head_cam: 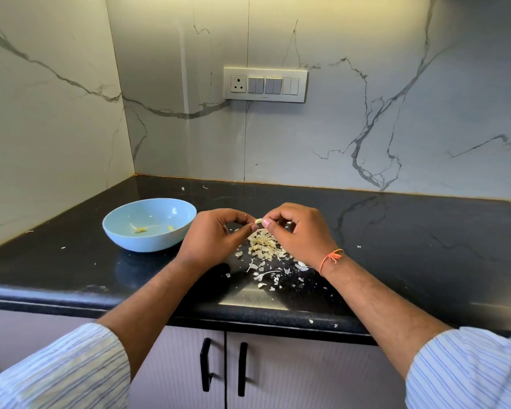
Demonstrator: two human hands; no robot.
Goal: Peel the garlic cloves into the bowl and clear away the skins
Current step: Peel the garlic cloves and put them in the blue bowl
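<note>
Head view: both hands work above the skins (264, 247) on the table (396, 231).
Clove (258, 221): pinched between left hand (216, 237) and right hand (298, 231), right of the bowl (148, 224).
Nearer the bowl: left hand.

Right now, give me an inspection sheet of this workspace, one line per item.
Surface: black countertop, glossy, flecked with bits of skin.
Job's things: light blue bowl left of the hands, a few peeled pieces inside; garlic clove held above the skins.
Clutter: pile of garlic skins under the hands, scraps spread toward the front edge.
Grippers: left hand and right hand both pinch the clove between fingertips.
Cables: nothing seen.
Surroundings: marble-look wall with a switch panel; cabinet doors with black handles below; orange thread on the right wrist.
</note>
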